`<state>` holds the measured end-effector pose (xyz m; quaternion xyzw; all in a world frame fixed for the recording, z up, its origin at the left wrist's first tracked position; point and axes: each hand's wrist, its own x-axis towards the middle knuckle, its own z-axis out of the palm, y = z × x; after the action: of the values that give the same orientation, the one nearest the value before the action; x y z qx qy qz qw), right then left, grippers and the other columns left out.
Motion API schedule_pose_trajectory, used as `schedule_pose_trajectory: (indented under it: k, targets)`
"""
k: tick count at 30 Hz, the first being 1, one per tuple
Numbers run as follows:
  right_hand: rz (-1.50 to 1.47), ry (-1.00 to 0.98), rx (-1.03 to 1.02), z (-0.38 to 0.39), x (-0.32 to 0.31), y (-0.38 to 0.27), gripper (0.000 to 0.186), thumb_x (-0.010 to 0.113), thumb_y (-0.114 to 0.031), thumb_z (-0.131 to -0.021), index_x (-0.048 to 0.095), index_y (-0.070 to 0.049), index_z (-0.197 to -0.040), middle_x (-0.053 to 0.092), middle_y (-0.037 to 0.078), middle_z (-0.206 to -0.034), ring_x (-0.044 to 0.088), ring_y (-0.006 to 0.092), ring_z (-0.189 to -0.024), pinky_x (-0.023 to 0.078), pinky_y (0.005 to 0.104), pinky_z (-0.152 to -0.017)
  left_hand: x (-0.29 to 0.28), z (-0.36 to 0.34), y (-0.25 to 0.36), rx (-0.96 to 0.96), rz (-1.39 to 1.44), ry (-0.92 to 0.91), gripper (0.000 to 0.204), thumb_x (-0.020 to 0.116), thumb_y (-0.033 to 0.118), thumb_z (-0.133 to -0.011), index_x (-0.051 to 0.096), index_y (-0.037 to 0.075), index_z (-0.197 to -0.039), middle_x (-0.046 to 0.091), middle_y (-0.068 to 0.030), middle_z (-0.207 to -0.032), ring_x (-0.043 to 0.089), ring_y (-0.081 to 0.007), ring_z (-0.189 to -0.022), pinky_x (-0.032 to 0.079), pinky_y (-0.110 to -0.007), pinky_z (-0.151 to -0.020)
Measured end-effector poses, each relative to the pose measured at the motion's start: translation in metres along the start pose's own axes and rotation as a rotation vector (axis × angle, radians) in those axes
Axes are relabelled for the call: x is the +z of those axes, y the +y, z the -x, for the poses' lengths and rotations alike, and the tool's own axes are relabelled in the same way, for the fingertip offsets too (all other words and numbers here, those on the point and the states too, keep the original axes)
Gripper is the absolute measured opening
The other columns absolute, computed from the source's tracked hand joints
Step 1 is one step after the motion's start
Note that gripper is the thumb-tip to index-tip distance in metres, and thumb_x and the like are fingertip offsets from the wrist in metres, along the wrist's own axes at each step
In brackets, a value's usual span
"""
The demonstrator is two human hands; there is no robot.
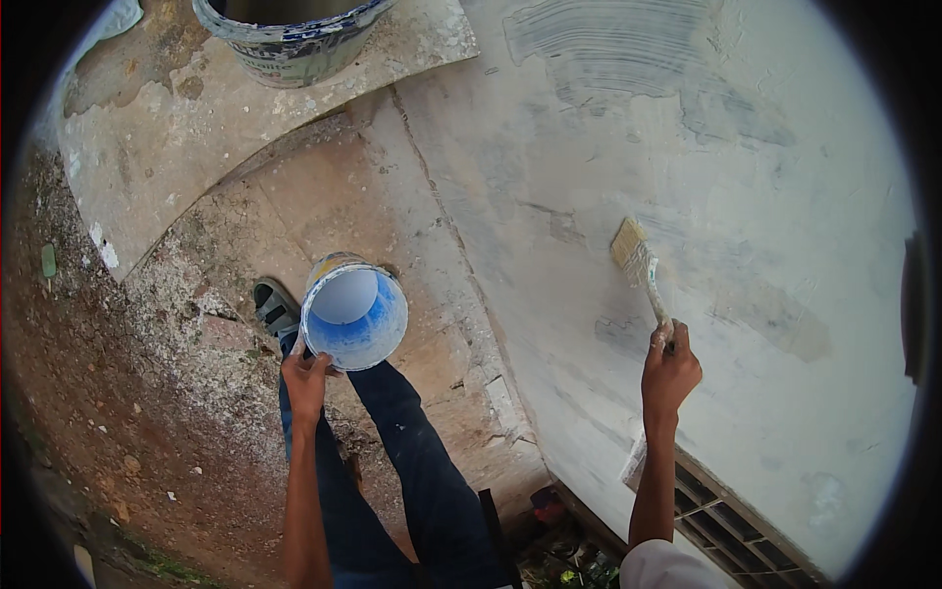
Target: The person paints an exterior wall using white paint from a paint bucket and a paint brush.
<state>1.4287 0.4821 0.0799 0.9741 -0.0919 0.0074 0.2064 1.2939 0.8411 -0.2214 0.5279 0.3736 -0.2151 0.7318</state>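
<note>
My left hand (pixel 306 381) grips the rim of a small paint bucket (pixel 355 319), held out in front of my legs. White paint lies inside it, and its inner wall is smeared blue and white. In my right hand (pixel 672 371) is a wide paintbrush (pixel 640 257), its fingers closed round the handle. Pale bristles, coated with paint near the ferrule, point up and to the left against the wall (pixel 549 167). The wall's surface shows whitish paint with grey streaks and patches; whether the bristles press on it I cannot tell.
A large paint-splashed bucket (pixel 299 49) stands on a curved, stained board (pixel 177 147) at the far left. A barred window opening (pixel 731 520) is set low on the right. My shoe (pixel 276 306) rests on dirty, paint-spattered ground (pixel 196 393). Plants (pixel 579 569) grow near the bottom.
</note>
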Motion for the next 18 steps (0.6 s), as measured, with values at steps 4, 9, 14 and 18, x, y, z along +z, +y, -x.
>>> schedule_pose_trajectory:
  k: [4,9,14,18]
  targets:
    - [-0.009,0.030,0.073,0.012,-0.050,0.019,0.011,0.062,-0.014,-0.086,0.062,-0.003,-0.088,0.051,0.011,-0.051,0.047,0.0236,-0.040,0.037,0.0334,-0.042,0.004,0.004,0.010,-0.003,-0.002,0.004,0.036,0.054,-0.003,-0.082,0.050,-0.015,-0.116,0.064,-0.0127,-0.082,0.064,-0.0184,-0.060,0.056,-0.031,-0.052]
    - [-0.072,0.019,0.011,0.010,-0.066,0.017,0.012,0.062,-0.012,-0.084,0.063,-0.002,-0.090,0.052,0.011,-0.052,0.047,0.0229,-0.041,0.037,0.0319,-0.042,0.013,0.003,0.018,0.018,-0.037,-0.020,0.035,0.054,-0.004,-0.081,0.050,-0.015,-0.114,0.064,-0.0137,-0.082,0.064,-0.0199,-0.059,0.057,-0.032,-0.052]
    - [-0.004,0.043,0.009,-0.008,-0.051,0.019,0.013,0.063,-0.014,-0.086,0.061,-0.002,-0.090,0.051,0.012,-0.052,0.047,0.0241,-0.041,0.037,0.0342,-0.042,0.022,0.007,0.022,0.001,-0.051,-0.039,0.034,0.053,-0.004,-0.081,0.051,-0.015,-0.114,0.064,-0.0139,-0.083,0.063,-0.0188,-0.061,0.057,-0.032,-0.053]
    - [-0.156,0.103,0.178,0.020,-0.077,0.042,0.012,0.059,-0.008,-0.088,0.061,0.001,-0.095,0.053,0.012,-0.054,0.048,0.0174,-0.042,0.037,0.0301,-0.043,0.023,0.009,0.027,0.032,-0.035,-0.068,0.035,0.053,-0.004,-0.082,0.051,-0.013,-0.116,0.064,-0.0135,-0.084,0.063,-0.0174,-0.062,0.057,-0.032,-0.054]
